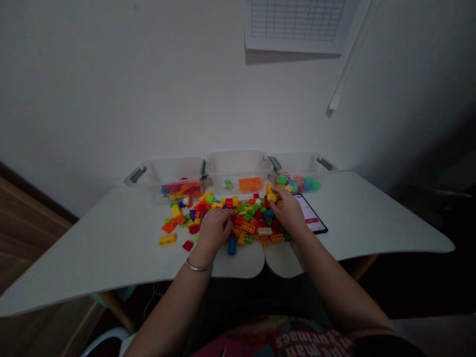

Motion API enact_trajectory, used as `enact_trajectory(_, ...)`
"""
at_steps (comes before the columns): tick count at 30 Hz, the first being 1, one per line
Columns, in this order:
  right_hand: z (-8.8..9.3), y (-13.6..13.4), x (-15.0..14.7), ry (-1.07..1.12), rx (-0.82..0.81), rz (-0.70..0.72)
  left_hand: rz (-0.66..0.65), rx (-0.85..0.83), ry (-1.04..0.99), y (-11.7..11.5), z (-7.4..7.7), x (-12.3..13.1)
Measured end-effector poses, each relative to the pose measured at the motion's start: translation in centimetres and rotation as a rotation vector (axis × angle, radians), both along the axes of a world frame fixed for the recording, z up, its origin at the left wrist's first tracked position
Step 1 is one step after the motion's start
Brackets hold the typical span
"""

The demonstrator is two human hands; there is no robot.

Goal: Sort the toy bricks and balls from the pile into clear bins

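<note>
A heap of colourful toy building bricks (pixel 248 226) is spread over the white table (pixel 238 265). My left hand (pixel 213 229) reaches into the left part of the heap, its fingers curled down over the bricks; whatever is under the fingertips is hidden. At the heap's right side, my right hand (pixel 290 212) has its thumb and fingers closed around a yellow toy brick (pixel 271 197) with a rounded shape. A blue brick (pixel 232 246) lies in front between the hands. On the left rest a loose yellow brick (pixel 167 239) and a red brick (pixel 188 245).
Three clear plastic boxes stand against the wall: a left box (pixel 174 166) with bricks, a middle box (pixel 238 159) with orange and green pieces, and a right box (pixel 297 161) with round coloured pieces. A phone (pixel 311 218) lies right of my right hand.
</note>
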State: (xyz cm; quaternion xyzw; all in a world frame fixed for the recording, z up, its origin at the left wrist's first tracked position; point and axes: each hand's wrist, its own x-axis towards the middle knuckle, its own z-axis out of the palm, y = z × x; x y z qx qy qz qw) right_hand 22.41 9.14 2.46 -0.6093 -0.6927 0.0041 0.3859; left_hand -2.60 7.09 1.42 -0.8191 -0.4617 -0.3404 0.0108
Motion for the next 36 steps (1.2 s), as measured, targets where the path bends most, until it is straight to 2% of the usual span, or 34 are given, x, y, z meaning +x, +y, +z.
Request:
enact_trajectory(4,-0.3,-2.0,-2.3,0.158,0.022,0.183,0.017,0.0,-0.013,-0.1,0.2,0.1)
enact_trajectory(10,-0.4,-4.0,-6.0,0.099,0.053,0.41,-0.008,0.021,-0.044,-0.2,0.2,0.0)
enact_trajectory(15,-0.4,-4.1,-7.2,0.088,0.049,0.489,-0.045,0.033,-0.103,-0.1,0.0,-0.1)
enact_trajectory(21,-0.2,-4.3,-7.0,0.096,0.07,0.509,-0.037,0.072,-0.143,0.0,-0.2,0.0)
enact_trajectory(23,0.1,-4.1,-6.1,0.067,0.089,0.46,-0.022,0.087,-0.143,0.1,-0.4,0.0)
enact_trajectory(25,0.6,-3.8,-4.7,0.016,0.099,0.353,-0.012,0.099,-0.144,0.2,-0.6,-0.1)
enact_trajectory(29,1.2,-2.8,-0.5,-0.121,0.036,0.058,0.024,0.105,-0.16,0.2,-0.7,-0.2)
enact_trajectory(32,0.8,-2.2,2.1,-0.217,-0.062,-0.184,0.074,0.064,-0.191,0.0,-0.6,0.0)
enact_trajectory(36,-0.1,-1.9,3.3,-0.288,-0.178,-0.27,0.1,0.021,-0.258,-0.3,-0.4,0.2)
